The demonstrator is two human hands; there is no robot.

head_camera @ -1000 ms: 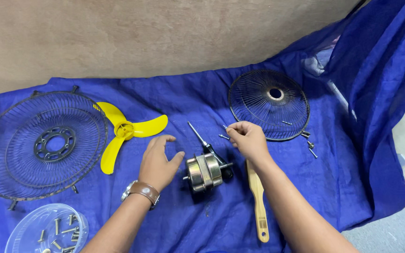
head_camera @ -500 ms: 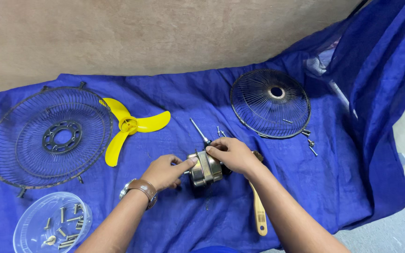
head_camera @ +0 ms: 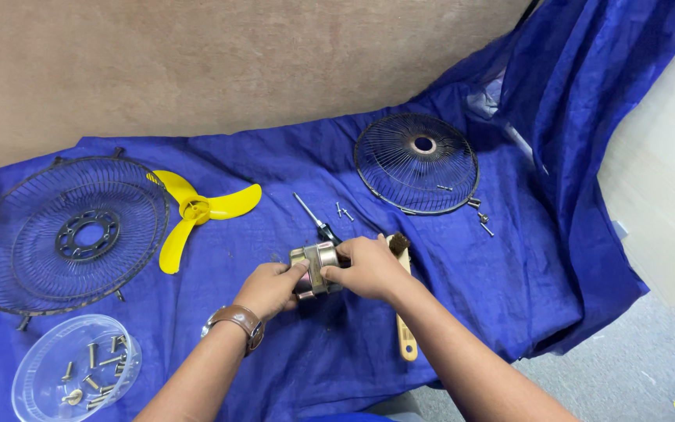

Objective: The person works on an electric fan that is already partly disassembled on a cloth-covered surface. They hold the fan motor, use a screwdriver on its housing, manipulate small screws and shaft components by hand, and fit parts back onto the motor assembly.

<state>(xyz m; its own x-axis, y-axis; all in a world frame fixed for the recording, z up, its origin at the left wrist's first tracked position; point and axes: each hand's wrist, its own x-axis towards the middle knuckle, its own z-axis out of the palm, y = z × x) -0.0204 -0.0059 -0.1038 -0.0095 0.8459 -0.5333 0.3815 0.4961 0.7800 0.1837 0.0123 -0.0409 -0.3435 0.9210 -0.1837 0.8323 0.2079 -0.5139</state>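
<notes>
On the blue cloth (head_camera: 275, 168), centre stage, you're clasping the fan motor (head_camera: 316, 268) with both hands: left hand (head_camera: 271, 287) gripping its near side, right hand (head_camera: 369, 268) wrapping over the top. It's showing as a squat, silvery-grey metal block, lying just below the screwdriver (head_camera: 316, 220).

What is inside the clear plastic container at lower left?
The clear plastic container holds loose metal screws lying scattered on its bottom. None are covered, though their exact count is hard to tell.
</notes>
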